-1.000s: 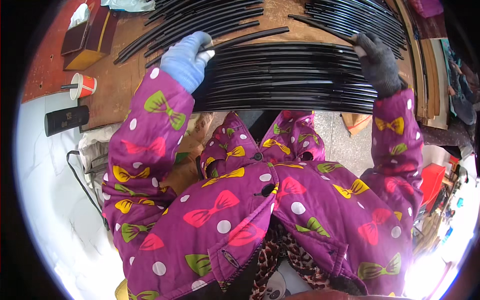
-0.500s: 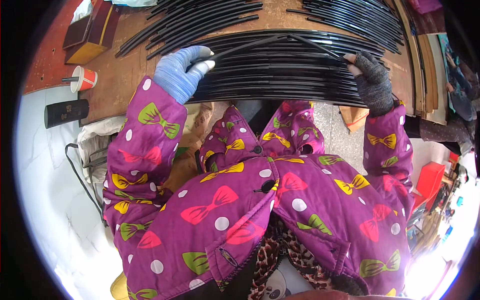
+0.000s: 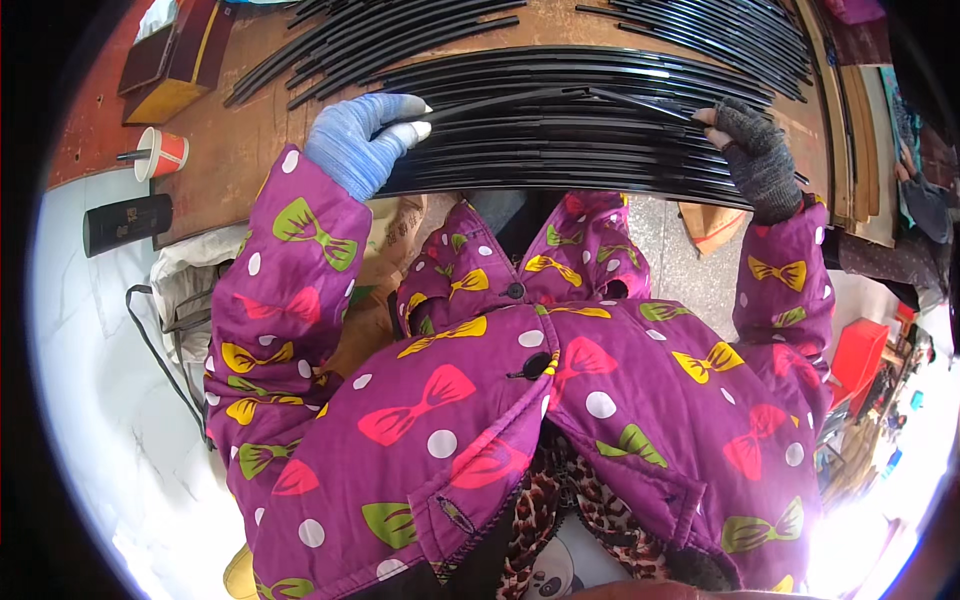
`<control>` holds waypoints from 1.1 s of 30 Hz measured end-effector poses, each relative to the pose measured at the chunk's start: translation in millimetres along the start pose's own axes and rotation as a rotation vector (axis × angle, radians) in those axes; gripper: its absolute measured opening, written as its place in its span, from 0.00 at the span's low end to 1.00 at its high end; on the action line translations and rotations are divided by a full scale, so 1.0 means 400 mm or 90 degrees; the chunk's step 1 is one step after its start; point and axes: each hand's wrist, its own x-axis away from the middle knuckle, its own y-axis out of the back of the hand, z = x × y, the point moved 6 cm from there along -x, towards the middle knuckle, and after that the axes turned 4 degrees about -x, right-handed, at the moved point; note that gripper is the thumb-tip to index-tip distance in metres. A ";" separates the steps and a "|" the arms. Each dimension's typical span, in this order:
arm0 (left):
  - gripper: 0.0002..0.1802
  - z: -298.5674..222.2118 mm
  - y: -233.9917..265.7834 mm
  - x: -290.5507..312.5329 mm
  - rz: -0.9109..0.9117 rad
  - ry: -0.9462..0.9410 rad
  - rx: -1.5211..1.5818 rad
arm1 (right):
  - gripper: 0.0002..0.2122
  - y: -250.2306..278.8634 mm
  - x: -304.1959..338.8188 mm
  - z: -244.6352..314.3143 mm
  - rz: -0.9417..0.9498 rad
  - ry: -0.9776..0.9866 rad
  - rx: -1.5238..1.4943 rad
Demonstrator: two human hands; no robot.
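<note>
My left hand (image 3: 365,140), in a light blue glove with bare fingertips, pinches the outer end of a thin black rod (image 3: 505,100). My right hand (image 3: 752,155), gloved in dark grey with bare fingertips, grips a second thin black rod (image 3: 640,104). The inner tips of both rods meet, or nearly meet, between my hands; whether they are joined I cannot make out. Beneath them a wide layer of black rods (image 3: 560,155) lies side by side along the front of the wooden table (image 3: 225,185).
More black rods lie in bundles at the far left (image 3: 390,45) and far right (image 3: 715,40). On the left are a dark box (image 3: 175,60), a paper cup (image 3: 165,154) and a black cylinder (image 3: 128,224) by the table's edge. Wooden strips (image 3: 865,140) stand at the right.
The meeting point of the two rods has dropped toward the layer below, so they form a flatter angle. My right hand has shifted slightly right; my left hand has barely moved.
</note>
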 end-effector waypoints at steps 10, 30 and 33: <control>0.13 0.015 0.005 -0.007 -0.017 -0.043 -0.032 | 0.10 -0.021 0.001 0.016 0.000 -0.021 -0.038; 0.12 -0.079 -0.008 0.035 -0.046 -0.301 -0.219 | 0.08 -0.058 -0.031 0.071 0.108 0.005 -0.035; 0.12 -0.119 -0.057 -0.011 -0.026 -0.389 -0.252 | 0.07 -0.090 -0.052 0.125 0.072 0.103 0.001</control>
